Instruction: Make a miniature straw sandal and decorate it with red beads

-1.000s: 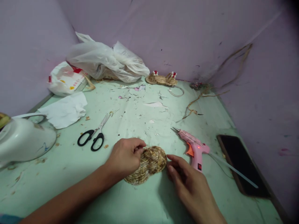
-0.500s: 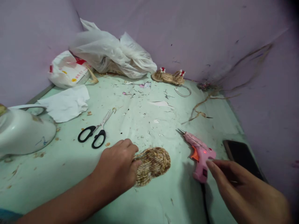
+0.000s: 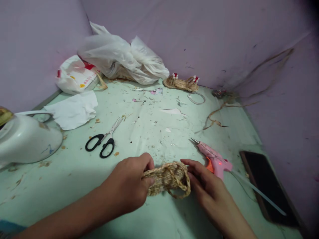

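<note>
A small woven straw sandal (image 3: 167,178) lies on the pale green table (image 3: 74,186) near the front, with a braided straw strap looped over its right end. My left hand (image 3: 129,184) is closed, pinching the sandal's left end. My right hand (image 3: 206,189) touches the sandal's right end, its fingers curled against the strap. A pink glue gun (image 3: 214,160) with a red light on lies just right of my right hand, its nozzle pointing to the far left.
Black-handled scissors (image 3: 103,141) lie at centre left. A white bowl-like object (image 3: 25,139) sits at the left edge, with white paper (image 3: 72,111) and plastic bags (image 3: 119,59) behind. Finished straw sandals (image 3: 181,83), a ring (image 3: 196,98), straw strands (image 3: 219,113) at the back; dark phone (image 3: 266,182) at right.
My right hand went out to the glue gun, then came back to the sandal's right end. A braided strap now lies over the sandal. My left hand stayed on it.
</note>
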Available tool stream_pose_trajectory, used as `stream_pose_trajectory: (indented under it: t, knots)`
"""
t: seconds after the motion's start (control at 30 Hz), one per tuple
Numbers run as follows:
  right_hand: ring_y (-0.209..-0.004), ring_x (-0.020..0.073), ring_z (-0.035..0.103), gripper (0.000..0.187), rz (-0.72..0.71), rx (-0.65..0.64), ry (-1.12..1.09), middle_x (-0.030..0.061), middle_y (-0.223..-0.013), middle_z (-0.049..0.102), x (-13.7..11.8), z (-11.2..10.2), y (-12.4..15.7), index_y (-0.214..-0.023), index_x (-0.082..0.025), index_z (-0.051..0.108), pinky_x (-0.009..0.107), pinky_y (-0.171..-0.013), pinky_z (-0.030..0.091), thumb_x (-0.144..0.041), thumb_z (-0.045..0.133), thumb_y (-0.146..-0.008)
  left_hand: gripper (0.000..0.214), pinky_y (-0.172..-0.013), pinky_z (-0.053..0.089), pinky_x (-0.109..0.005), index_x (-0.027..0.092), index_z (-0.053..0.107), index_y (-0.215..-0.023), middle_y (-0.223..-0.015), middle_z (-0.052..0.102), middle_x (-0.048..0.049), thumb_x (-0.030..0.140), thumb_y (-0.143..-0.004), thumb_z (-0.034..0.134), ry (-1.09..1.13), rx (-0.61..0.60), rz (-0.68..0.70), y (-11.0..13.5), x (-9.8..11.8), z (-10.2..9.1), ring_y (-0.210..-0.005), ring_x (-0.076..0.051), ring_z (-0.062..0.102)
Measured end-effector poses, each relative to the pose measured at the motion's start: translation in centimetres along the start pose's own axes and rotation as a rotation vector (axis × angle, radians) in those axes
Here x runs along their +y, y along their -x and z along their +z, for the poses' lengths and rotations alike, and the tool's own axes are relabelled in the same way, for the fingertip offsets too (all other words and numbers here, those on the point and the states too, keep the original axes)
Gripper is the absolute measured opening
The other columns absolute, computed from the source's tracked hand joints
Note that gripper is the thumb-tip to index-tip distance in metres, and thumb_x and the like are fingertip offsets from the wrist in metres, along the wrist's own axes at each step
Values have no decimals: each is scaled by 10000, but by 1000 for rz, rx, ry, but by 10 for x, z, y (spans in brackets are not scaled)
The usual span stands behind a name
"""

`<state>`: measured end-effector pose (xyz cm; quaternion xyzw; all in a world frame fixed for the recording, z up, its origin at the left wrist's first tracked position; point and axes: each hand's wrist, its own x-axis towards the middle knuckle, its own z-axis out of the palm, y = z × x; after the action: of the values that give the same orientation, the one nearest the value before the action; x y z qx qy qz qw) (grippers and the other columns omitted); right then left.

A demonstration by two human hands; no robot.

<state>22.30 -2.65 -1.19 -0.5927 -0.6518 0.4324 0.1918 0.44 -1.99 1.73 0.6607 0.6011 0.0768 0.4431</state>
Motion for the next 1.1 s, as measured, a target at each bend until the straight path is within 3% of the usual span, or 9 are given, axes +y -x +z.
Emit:
stream_pose_trajectory:
  t: [0.1,0.23,0.4,0.5,0.6,0.73,0.9,1.1]
  knots:
    - [-709,194,650,295,-8,23,-60,90,-911,683,1,0,3,-1129,-210,532,346,-663,564,-339,424,-887,37,-537,365,-236,198,528,-735,-610,545,40,216,-707,511,215,78,-25,-8,-3,-6,-573,-125,493]
    - [-853,226,663,232,-71,280,-7,86,-989,684,-4,-2,7,-1036,-236,609,349,-685,565,-333,506,-852,147,-581,408,-241,162,628,-747,-663,611,7,270,-660,580,396,159,-51,-17,-9,-15,-619,-136,539]
    - [-929,208,625,104,-455,624,138,55,-945,670,-28,3,15,-869,-229,641,380,-824,501,-170,609,-791,150,-514,398,-224,160,667,-688,-588,618,9,275,-611,610,428,251,-69,-10,-1,-14,-549,-128,524]
    - [-895,205,614,126,-652,660,235,87,-946,658,-42,10,16,-839,-181,647,394,-819,492,-96,638,-747,141,-487,391,-217,159,669,-649,-566,620,7,281,-599,618,424,318,-22,-3,4,-9,-537,-130,521]
    - [-887,240,600,94,-749,650,361,130,-945,664,-49,18,11,-796,-137,661,466,-844,468,-77,641,-725,145,-515,413,-215,154,667,-659,-582,628,8,282,-603,629,451,353,35,1,5,-4,-555,-129,537]
    - [-891,287,586,70,-718,689,485,148,-929,686,-47,30,3,-703,-129,669,496,-797,471,-78,622,-707,145,-531,425,-216,158,666,-685,-622,646,7,291,-653,619,414,424,135,2,-2,5,-580,-130,556]
    - [-915,289,586,76,-587,838,513,125,-987,690,-43,47,3,-732,-161,675,467,-796,479,-122,622,-695,114,-564,438,-233,168,662,-710,-687,661,1,265,-703,603,304,586,279,1,-10,17,-611,-136,567]
    - [-933,268,586,75,-525,844,475,89,-1023,669,-41,54,8,-761,-221,635,443,-819,476,-156,601,-746,106,-662,457,-247,183,652,-745,-737,646,-8,239,-768,565,177,584,377,6,-8,21,-691,-144,579]
